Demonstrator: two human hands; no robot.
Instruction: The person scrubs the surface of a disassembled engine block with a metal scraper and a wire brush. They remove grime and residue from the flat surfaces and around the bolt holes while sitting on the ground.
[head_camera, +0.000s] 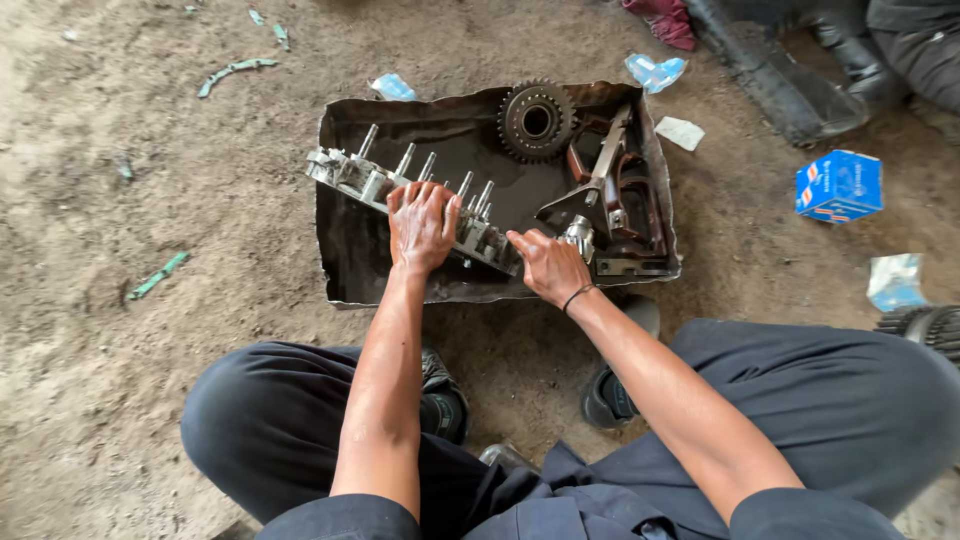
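oily metal tray (340, 200), rusty steel gear (537, 121)

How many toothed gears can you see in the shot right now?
2. One dark gear lies flat at the back of the metal tray. A second gear shows partly at the right frame edge, on the ground. More may be hidden beyond the frame.

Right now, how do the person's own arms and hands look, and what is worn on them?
Both forearms are bare, with dark navy sleeves ending near the elbows. The left hand wears nothing. The right hand has a thin dark band around its wrist. No gloves, rings or watch are visible. Both hands look smeared with grime.
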